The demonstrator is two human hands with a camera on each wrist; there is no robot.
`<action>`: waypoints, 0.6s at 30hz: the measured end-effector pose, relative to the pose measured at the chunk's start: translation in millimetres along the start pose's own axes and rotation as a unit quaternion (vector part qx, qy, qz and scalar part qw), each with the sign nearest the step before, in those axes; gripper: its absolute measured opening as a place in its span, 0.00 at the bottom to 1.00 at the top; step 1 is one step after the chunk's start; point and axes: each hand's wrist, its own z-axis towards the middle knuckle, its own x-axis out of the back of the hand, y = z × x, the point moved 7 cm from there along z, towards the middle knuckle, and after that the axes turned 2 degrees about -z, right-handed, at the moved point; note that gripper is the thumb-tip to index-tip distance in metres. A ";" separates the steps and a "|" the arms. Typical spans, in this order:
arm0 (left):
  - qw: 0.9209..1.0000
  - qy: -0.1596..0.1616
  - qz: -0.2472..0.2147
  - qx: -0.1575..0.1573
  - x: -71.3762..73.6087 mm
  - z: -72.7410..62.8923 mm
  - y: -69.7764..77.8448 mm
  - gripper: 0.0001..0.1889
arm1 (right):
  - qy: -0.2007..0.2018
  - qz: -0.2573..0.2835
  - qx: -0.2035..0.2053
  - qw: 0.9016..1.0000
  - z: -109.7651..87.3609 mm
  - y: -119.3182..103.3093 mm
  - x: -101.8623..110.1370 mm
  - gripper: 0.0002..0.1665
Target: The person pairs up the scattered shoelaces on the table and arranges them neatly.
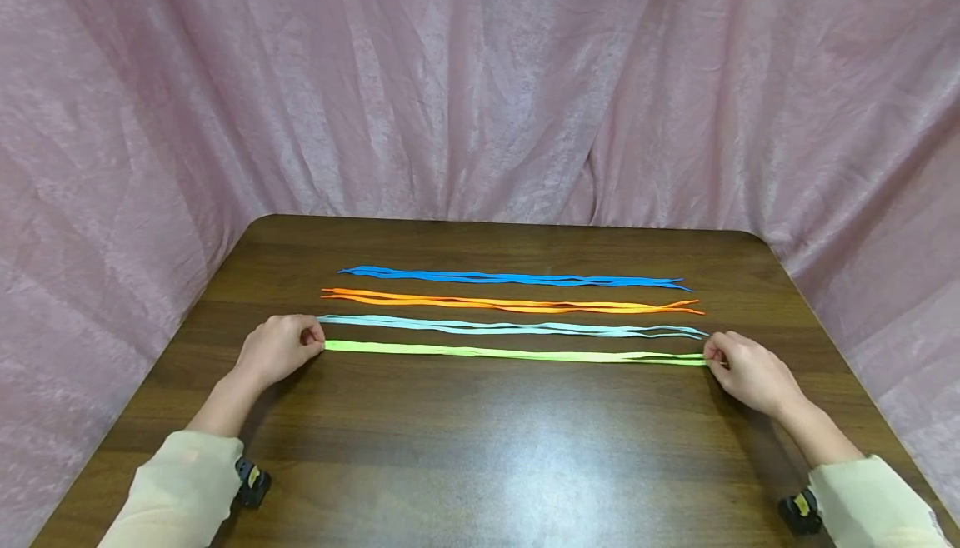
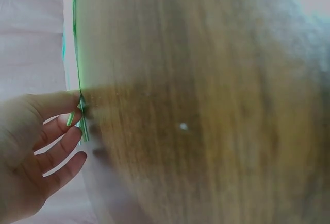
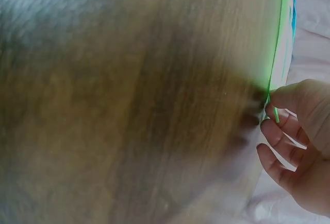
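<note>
Bright green laces (image 1: 480, 351), several flat strands side by side, stretch straight across the table between my two hands. My left hand (image 1: 279, 348) pinches their left end between thumb and index finger; in the left wrist view the tips of the green laces (image 2: 85, 131) stick out past the fingers. At the other end my right hand (image 1: 750, 371) pinches them the same way, and a short green tip (image 3: 276, 115) pokes out below the thumb. Just behind lie light blue laces (image 1: 480, 328), their left end close by the left hand and their right end near the right hand.
Farther back, orange laces (image 1: 495, 304) and blue laces (image 1: 495, 278) lie in roughly parallel rows. All rest on a brown wooden table (image 1: 420, 448) with rounded far corners. Pink curtains (image 1: 480, 98) hang around its back and sides.
</note>
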 end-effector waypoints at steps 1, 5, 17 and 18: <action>1.000 -0.001 0.000 0.001 0.5 0.0 0.4 0.06 | 0.001 -0.001 0.004 1.000 0.4 -0.6 -0.3 0.14; 1.000 0.000 0.001 0.001 2.5 0.2 1.5 0.06 | 0.007 -0.007 0.016 1.000 1.3 -2.7 -1.2 0.15; 1.000 0.000 0.007 -0.006 6.4 -1.4 0.5 0.05 | 0.006 -0.014 0.027 1.000 2.1 -3.6 1.2 0.13; 1.000 0.002 0.009 -0.007 7.9 -1.6 0.5 0.05 | 0.006 -0.012 0.027 1.000 2.4 -3.6 2.4 0.14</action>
